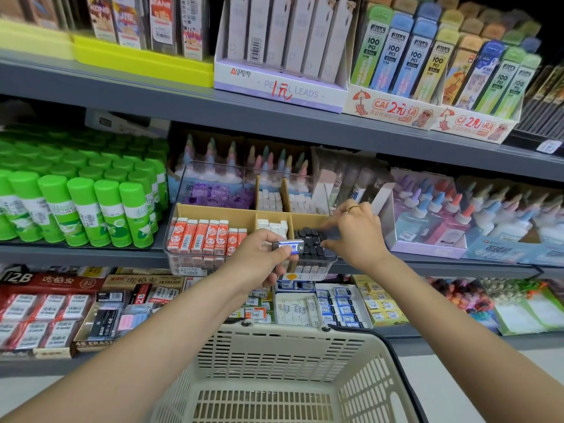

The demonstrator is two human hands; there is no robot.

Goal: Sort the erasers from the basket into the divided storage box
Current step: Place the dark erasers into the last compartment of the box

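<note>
- Erasers were what both hands dealt with, at a clear divided storage box (175, 239) that sat on the middle shelf (91, 254) between green glue sticks (106, 209) and bottles of coloured glue (427, 215).
- The left hand (262, 257) held 1 dark eraser with a blue-and-white sleeve (288, 247), thumb on top and fingers curled beneath, just in front of the box's near wall.
- The right hand (355, 232) reached over the front right compartment, fingertips pinching a dark eraser (331, 232) above the packed black erasers (311, 244); motion blur kept me from telling whether it touched the pile.
- Other compartments already showed their kinds: orange-sleeved erasers (207, 236) at front left, small white blocks (273, 227) in the middle, more white ones behind, something purple (219, 195) at back left.
- The cream basket (381, 377) hung low below the hands, and what showed of its floor held no erasers, so I judged the sorting close to finished.
- To do this step well, I would have set the right hand's piece flat and in line with the black rows, not dropped on top.
- The sleeved eraser matched no compartment that I could see plainly; I would have checked its dark ends against the black section before placing it.
- The box's front edge overhung the shelf lip, so a light downward touch seemed wiser than a push.
</note>
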